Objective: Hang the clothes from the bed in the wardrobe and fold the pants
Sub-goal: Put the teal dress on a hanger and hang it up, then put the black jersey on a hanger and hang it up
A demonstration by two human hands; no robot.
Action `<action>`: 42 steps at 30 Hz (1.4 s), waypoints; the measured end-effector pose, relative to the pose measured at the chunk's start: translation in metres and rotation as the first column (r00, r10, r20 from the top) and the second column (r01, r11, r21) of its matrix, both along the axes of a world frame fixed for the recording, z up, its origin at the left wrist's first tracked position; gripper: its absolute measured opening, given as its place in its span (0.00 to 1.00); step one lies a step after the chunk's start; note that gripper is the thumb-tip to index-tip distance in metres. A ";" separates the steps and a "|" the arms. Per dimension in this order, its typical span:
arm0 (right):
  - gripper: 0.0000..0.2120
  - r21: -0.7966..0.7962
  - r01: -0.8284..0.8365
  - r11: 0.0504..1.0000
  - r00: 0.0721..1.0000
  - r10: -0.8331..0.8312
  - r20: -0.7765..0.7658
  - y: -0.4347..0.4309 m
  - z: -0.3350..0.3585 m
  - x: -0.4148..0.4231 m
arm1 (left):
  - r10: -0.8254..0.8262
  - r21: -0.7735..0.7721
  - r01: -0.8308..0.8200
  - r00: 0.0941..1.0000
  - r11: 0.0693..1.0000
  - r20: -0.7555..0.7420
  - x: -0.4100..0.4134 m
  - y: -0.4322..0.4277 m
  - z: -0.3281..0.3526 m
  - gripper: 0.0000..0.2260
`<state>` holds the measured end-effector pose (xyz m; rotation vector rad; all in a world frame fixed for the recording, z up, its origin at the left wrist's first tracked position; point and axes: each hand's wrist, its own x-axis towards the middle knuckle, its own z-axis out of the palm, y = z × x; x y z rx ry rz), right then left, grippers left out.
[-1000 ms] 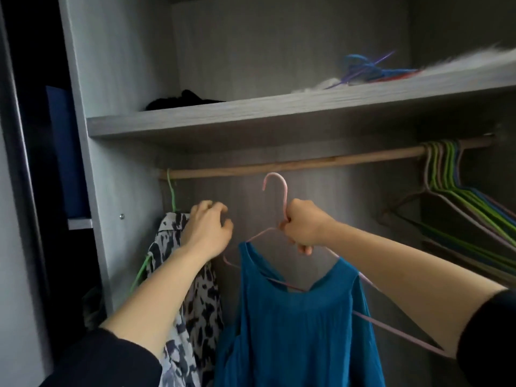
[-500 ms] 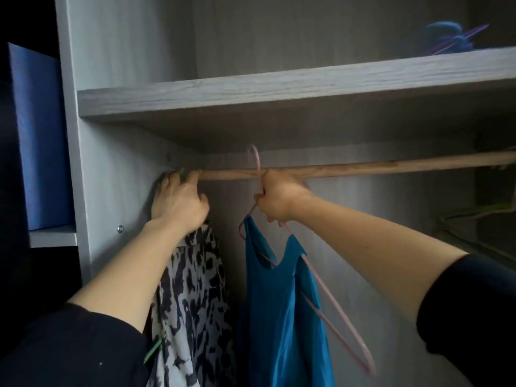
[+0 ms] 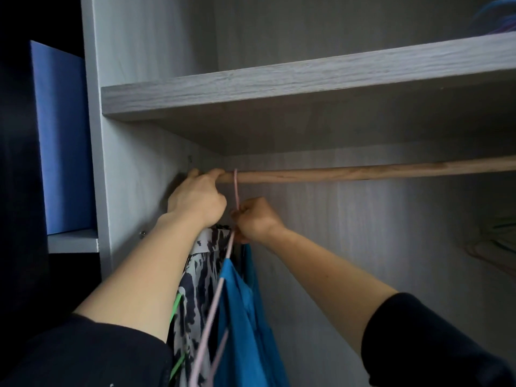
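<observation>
A teal top hangs on a pink hanger whose hook sits over the wooden rod near its left end. My right hand grips the pink hanger at the neck, just below the rod. To its left hangs a black-and-white patterned garment on a green hanger. My left hand is above that garment, fingers curled over the rod's left end against the wardrobe side wall; whatever it may hold is hidden.
A grey shelf runs just above the rod. The wardrobe side panel is on the left, with a blue box on a side shelf beyond it. Several empty hangers hang dimly at the far right.
My right hand has lifted the pink hanger with the teal top up and left, and its hook now sits over the rod. My left hand rose from the patterned garment to the rod's left end.
</observation>
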<state>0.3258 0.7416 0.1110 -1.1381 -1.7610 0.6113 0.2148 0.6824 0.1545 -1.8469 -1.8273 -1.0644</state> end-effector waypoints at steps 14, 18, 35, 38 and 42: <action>0.20 0.292 0.162 0.943 0.809 -0.296 0.508 -0.044 -0.028 0.093 | 0.069 0.070 -0.078 0.989 0.994 0.128 0.040 -0.003 -0.018 0.24; 0.17 0.382 0.278 0.881 0.689 -0.460 0.560 -0.067 -0.027 0.149 | -0.060 0.215 0.072 0.996 0.974 -0.061 0.085 -0.003 -0.027 0.26; 0.18 0.645 0.571 0.508 0.015 -0.792 0.611 -0.149 -0.010 0.387 | -0.348 0.270 0.415 0.900 0.869 -0.264 0.295 0.022 -0.025 0.29; 0.18 0.711 0.506 0.489 -0.154 -0.760 0.632 -0.150 -0.013 0.413 | -0.360 0.389 0.415 0.909 0.823 -0.208 0.306 0.032 -0.032 0.23; 0.19 0.746 0.395 0.536 -0.296 -0.695 0.656 -0.152 -0.020 0.428 | -0.366 0.474 0.409 0.912 0.780 -0.183 0.308 0.040 -0.038 0.21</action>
